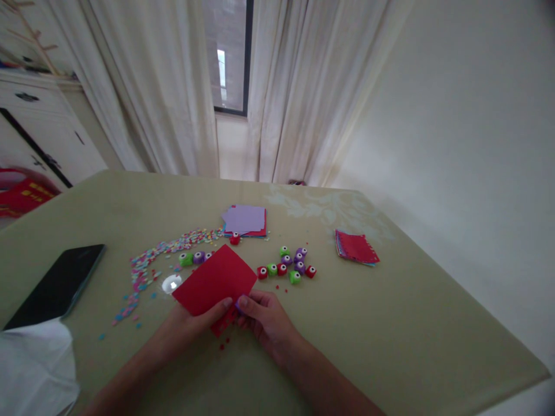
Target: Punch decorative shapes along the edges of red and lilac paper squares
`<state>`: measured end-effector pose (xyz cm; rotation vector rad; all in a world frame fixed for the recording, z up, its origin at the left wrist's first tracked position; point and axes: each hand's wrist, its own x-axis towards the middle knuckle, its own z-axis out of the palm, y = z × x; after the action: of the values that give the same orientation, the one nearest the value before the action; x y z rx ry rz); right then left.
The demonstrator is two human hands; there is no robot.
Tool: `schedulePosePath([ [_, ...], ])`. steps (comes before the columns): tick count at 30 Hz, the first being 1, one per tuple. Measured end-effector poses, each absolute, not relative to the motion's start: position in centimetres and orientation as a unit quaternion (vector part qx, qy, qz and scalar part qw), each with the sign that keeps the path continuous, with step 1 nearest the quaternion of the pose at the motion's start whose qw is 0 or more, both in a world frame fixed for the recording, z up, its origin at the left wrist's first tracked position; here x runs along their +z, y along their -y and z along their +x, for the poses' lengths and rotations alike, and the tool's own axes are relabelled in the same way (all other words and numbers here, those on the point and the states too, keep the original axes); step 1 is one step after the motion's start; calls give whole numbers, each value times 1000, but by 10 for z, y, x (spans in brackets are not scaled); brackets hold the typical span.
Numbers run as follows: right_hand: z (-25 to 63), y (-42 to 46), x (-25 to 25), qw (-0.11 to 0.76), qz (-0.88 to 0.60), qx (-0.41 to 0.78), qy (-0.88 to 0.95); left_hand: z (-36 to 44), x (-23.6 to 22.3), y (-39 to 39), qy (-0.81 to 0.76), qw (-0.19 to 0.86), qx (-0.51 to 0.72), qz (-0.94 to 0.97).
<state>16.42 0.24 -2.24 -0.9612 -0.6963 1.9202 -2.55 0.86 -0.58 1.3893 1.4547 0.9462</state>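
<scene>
My left hand (pixel 193 322) grips the near edge of a red paper sheet (pixel 214 278), thumb on top, holding it tilted above the table (pixel 390 323). My right hand (pixel 264 318) is closed beside it on a small purple punch that clamps the sheet's lower corner, mostly hidden by the fingers. Tiny red bits (pixel 223 345) lie below the hands. Small red, green and purple craft punches (pixel 290 266) cluster just beyond the sheet, with a few more punches (pixel 193 257) at its left.
Coloured paper confetti (pixel 160 257) trails across the left of the table. A stack of purple and red paper (pixel 245 221) lies at the back, another red stack (pixel 356 247) to the right. A black phone (pixel 58 284) and white cloth (pixel 34 364) sit at left.
</scene>
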Motion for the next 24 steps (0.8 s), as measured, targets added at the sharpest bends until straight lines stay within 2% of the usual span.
schedulePosePath([
  [24,166,-5,-21,419,-398,757,305,-21,-7,-6,-591,450,366,561],
])
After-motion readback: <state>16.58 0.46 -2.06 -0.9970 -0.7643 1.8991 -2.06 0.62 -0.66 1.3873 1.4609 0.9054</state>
